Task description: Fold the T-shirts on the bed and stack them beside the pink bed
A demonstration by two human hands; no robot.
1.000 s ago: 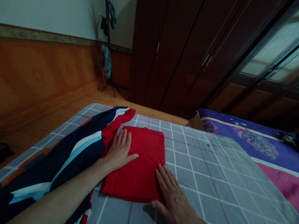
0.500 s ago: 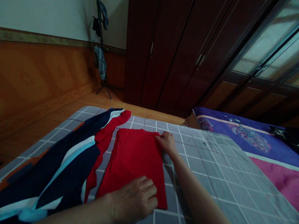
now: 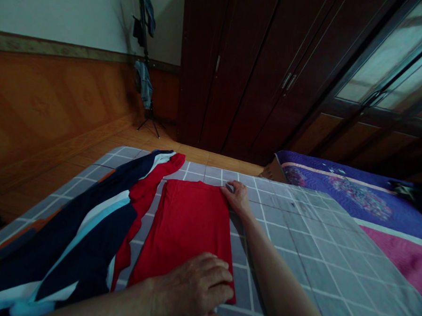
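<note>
A red garment (image 3: 189, 223) lies folded into a flat, roughly rectangular shape on the checked grey bedding (image 3: 297, 261). Over its near right corner is my left hand (image 3: 199, 287), fingers extended onto the cloth and thumb apart below them. My right hand (image 3: 237, 198) touches the far right corner with its thumb, while the other fingers stretch out above the bedding. Left of the folded piece lies a long navy garment (image 3: 97, 227) with white and light blue stripes and red parts, spread out and wrinkled.
A dark wooden wardrobe (image 3: 233, 69) stands beyond the bed's far edge. In the corner is a black coat stand (image 3: 145, 55) with items hanging on it. To the right lies purple and pink bedding (image 3: 344, 184) with a dark item (image 3: 412, 194) on top.
My left hand has slid slightly right and nearer, its fingers uncurling over the near corner. The right hand's fingers have lifted and straightened at the far corner. The view has shifted slightly.
</note>
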